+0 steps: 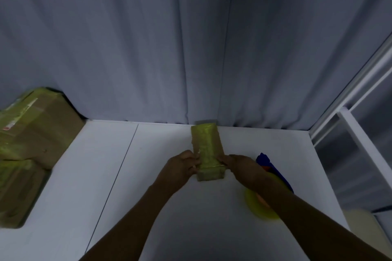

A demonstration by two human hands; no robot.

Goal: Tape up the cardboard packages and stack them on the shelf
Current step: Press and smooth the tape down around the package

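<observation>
White surface: I see a matte white shelf top (161,207) filling the near half of the view, with a thin dark seam running from near left toward the far middle.
Far left: a pile of taped cardboard packages (31,137) sits at the left edge, yellow-green tape across brown board.
Backdrop: a grey pleated curtain (191,48) hangs behind the far edge.
Left hand: my left hand (180,168) grips the left side of the small package (206,150).
Small package: it lies centre, long axis running near to far, wrapped in yellow-green tape.
Right hand: my right hand (241,168) clasps its right side.
Near right: a yellow tape roll (257,207) and something blue (273,167), partly hidden by my forearm.
Far right: a white frame (352,129).
</observation>
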